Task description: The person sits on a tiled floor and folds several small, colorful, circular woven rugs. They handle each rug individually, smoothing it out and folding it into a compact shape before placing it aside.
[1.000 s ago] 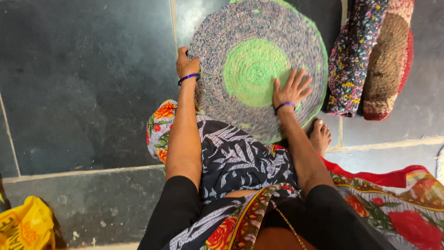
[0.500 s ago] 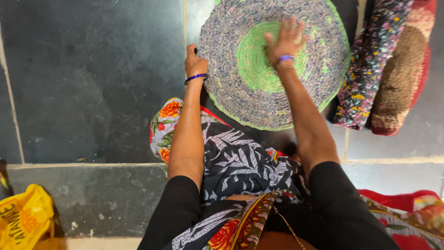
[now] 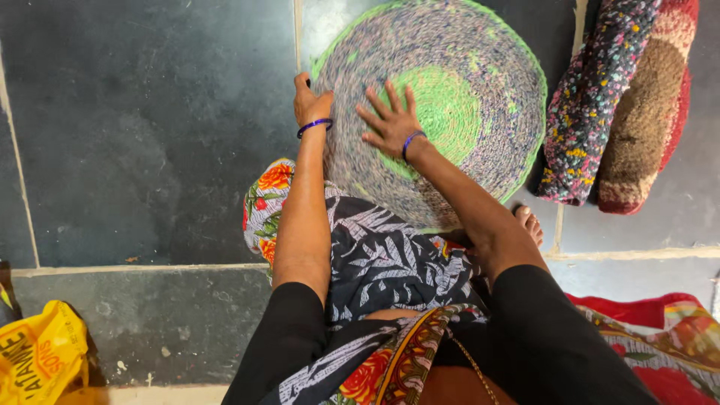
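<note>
A round braided mat point(image 3: 480, 52), grey-blue with a green centre and green rim, lies on the dark stone floor in front of my knees. My left hand point(image 3: 309, 103) grips its left edge, fingers curled around the rim. My right hand point(image 3: 391, 120) lies flat on the mat with fingers spread, just left of the green centre. Both wrists wear a blue bangle.
Two more folded mats lean at the right: a dark flowered one point(image 3: 589, 97) and a brown and red one point(image 3: 645, 112). A yellow plastic bag point(image 3: 37, 360) sits at the lower left. My bare foot point(image 3: 529, 223) shows below the mat. Red flowered cloth point(image 3: 660, 345) spreads at the lower right.
My right hand has swept across the mat, from its lower right to the upper centre, then to the left of the centre. My left hand has kept its hold on the edge.
</note>
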